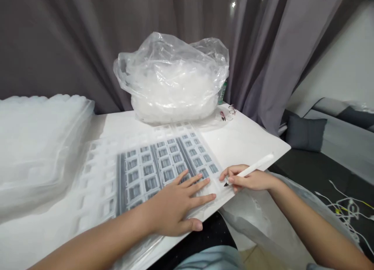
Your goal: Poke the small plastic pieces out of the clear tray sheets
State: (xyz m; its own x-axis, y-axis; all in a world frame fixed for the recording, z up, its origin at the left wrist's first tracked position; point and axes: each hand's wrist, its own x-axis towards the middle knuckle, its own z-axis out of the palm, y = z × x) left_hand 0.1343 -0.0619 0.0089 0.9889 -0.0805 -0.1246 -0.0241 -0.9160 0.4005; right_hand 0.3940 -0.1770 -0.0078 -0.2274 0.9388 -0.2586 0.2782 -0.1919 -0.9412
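My left hand (182, 202) lies flat with its fingers spread on a clear plastic sheet (163, 161) moulded with rows of small rectangular pockets. Dark grey bands show in or through part of this sheet. My right hand (245, 178) is closed around a slim white pen-like tool (257, 165) with a dark pointed tip. That tip points down near the sheet's right edge, by the table's front edge; whether it touches is unclear. Under my left palm, part of the sheet is hidden.
Behind the sheet stands a large clear plastic bag (175, 87) with whitish contents. To the left is a thick stack of translucent plastic sheets (37, 141). The white table (248, 135) has its corner at right. Plastic film (263, 223) hangs below its edge; white cables (349, 213) lie beyond.
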